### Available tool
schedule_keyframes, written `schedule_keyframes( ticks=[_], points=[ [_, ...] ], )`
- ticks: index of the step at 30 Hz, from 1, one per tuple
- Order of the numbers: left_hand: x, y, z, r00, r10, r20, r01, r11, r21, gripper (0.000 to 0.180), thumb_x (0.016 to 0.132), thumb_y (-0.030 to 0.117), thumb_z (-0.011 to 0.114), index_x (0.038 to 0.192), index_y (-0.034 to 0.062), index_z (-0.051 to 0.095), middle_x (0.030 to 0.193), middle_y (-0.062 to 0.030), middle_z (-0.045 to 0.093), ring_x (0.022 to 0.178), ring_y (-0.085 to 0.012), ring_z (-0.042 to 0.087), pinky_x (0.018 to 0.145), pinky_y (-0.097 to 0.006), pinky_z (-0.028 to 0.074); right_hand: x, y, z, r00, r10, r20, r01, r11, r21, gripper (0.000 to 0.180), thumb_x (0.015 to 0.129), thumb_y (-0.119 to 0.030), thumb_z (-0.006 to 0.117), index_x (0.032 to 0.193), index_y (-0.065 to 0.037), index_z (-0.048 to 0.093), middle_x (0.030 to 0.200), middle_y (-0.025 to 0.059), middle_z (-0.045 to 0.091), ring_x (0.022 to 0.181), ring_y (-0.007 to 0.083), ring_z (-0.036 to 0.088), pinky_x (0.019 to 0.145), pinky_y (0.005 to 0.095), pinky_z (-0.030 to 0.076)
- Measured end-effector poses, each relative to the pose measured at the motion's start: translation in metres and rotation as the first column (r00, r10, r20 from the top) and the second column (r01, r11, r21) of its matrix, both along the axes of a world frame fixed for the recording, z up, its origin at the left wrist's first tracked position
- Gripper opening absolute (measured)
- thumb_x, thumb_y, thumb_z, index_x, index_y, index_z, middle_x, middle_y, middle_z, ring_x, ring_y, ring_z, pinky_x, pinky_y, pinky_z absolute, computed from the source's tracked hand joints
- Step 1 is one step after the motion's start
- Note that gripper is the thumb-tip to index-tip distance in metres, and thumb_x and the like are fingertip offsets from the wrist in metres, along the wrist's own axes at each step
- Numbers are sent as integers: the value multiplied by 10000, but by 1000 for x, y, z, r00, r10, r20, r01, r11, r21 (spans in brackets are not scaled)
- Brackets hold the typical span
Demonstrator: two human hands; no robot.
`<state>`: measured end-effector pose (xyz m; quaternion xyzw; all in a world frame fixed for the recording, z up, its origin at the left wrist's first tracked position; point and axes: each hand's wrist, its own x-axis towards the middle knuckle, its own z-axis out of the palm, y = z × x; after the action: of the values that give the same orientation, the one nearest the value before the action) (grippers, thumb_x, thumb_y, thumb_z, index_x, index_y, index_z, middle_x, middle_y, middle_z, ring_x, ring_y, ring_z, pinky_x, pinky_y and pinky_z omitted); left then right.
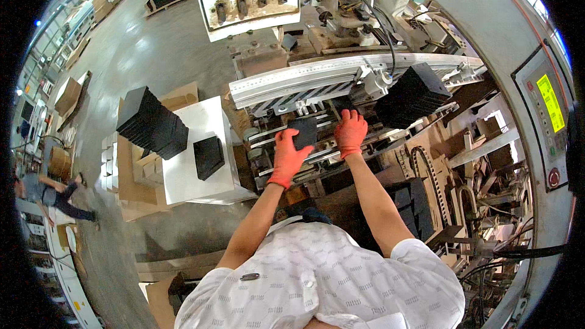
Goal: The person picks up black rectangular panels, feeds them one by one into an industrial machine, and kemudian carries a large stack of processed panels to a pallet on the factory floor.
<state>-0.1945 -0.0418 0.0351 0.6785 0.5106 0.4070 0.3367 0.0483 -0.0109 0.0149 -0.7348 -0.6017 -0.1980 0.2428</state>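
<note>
My left hand point(289, 157), in an orange-red glove, has its thumb and fingers around the lower left corner of a small black panel point(304, 130). This panel lies on the metal rails of a machine bed point(268, 139). To the right of it is my right hand point(351, 133), gloved alike, with its fingers bent and close together. Just beyond those fingertips a dark flat piece point(343, 104) shows in part; what the fingers hold is hidden. A slanting stack of black panels point(414, 97) stands on the machine to the right of my right hand.
A white box point(201, 186) at left carries a loose black panel point(208, 157) and a tall stack of black panels point(149, 123). A ruled metal beam point(298, 84) crosses beyond my hands. A control panel point(548, 116) stands at far right. Another person point(52, 192) walks at far left.
</note>
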Motion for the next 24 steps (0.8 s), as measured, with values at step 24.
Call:
schedule_keyframes(
  ticks=[24],
  points=[
    [179,56,-28,910,66,-408,-31,995,92,540,915,397,772,1375,143,647,1370,-347,648,1017,-450,755,788,-554,607,97,-157,221,867,13,-499,350,696,627,367,1014,-109,743,1347,33,684,1314,111,728,1194,221,666,1092,365,487]
  ],
)
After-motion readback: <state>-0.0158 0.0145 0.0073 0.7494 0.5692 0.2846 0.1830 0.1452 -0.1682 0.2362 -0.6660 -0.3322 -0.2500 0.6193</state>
